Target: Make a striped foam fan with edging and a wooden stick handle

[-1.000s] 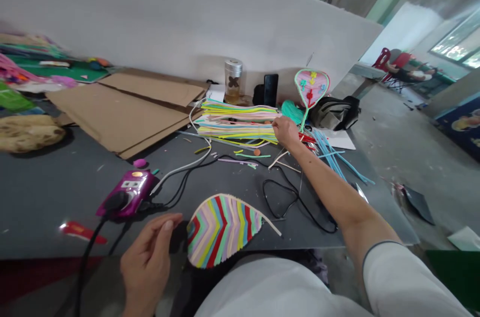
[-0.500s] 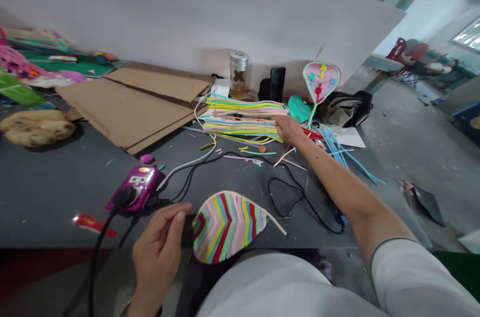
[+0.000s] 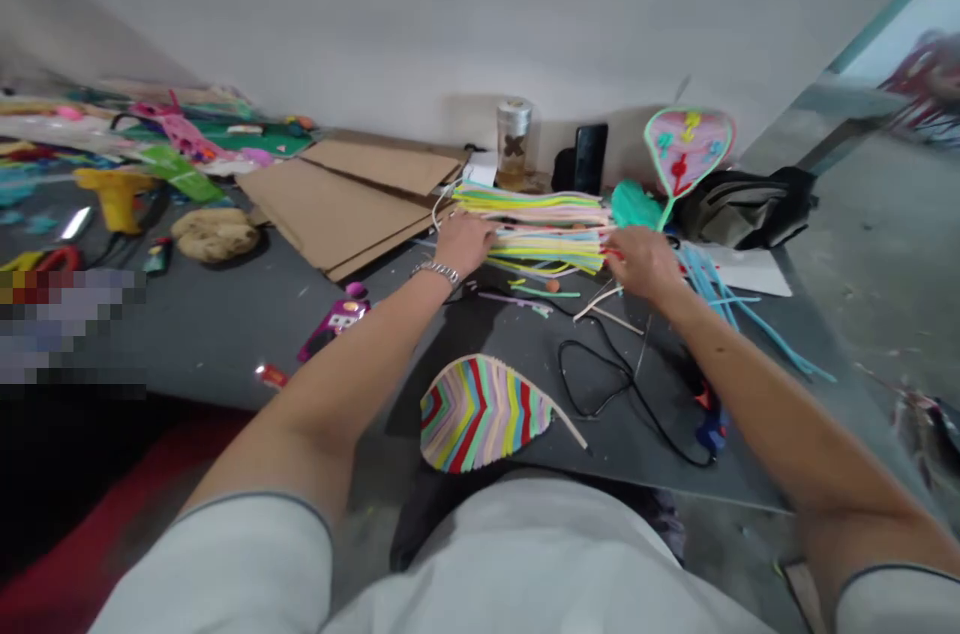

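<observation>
A stack of long coloured foam strips [image 3: 540, 229] lies at the back of the dark table [image 3: 225, 334]. My left hand [image 3: 465, 242] rests on the stack's left end, fingers curled over it. At the stack's right end, my right hand [image 3: 641, 262] is closed on the strips. A striped leaf-shaped fan [image 3: 484, 411] lies flat near the table's front edge, between my two arms, with neither hand on it.
Cardboard sheets [image 3: 352, 199] lie left of the stack. A jar [image 3: 512, 144], a phone [image 3: 590, 157], a pink fan [image 3: 686, 146] and a black bag [image 3: 750, 204] stand behind. A purple power strip [image 3: 334, 326] and black cables [image 3: 607, 384] cross the middle. Blue strips [image 3: 720, 294] lie right.
My left hand has left the spot beside the striped fan and reached forward to the stack's left end. My view has swung left. My right hand stays at the stack.
</observation>
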Tool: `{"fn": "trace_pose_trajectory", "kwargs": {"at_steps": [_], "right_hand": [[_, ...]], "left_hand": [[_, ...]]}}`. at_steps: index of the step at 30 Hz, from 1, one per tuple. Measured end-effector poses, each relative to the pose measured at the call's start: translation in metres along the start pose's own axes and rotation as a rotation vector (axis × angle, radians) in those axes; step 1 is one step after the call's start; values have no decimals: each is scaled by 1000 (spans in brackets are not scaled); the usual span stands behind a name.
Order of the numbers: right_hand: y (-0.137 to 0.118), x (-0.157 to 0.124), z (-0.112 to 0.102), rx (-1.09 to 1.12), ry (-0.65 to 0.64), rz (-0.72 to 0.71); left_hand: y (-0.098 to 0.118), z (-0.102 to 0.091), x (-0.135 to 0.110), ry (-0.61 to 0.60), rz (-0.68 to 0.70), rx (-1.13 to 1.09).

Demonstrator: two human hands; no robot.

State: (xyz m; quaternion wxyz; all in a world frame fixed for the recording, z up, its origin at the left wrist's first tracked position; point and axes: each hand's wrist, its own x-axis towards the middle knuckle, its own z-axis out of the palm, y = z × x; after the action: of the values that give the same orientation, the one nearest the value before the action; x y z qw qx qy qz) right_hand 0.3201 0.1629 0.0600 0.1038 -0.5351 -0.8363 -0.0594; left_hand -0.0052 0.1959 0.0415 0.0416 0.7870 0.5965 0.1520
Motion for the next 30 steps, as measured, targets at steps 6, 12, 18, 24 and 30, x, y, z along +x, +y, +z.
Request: {"fn": "trace_pose_trajectory", "kwargs": {"at_steps": [6,12,18,24,30], "right_hand": [[-11,-19,-11,98,100,-58],[-42,-44,-37,248,124,-89],[-49,-71,-44,479,188,26],[-125,-60,-40,1429,58,315],[-168,-79,-58,1565,49,324]], "left_hand": [[8,6,-15,2,-19,9],[27,-5,-11,74,-88,-54],[25,-53,-100,242,-135,-266],[65,-59,-237,316,-145,-535],[99,-33,-292,196,-226,-711]]}}
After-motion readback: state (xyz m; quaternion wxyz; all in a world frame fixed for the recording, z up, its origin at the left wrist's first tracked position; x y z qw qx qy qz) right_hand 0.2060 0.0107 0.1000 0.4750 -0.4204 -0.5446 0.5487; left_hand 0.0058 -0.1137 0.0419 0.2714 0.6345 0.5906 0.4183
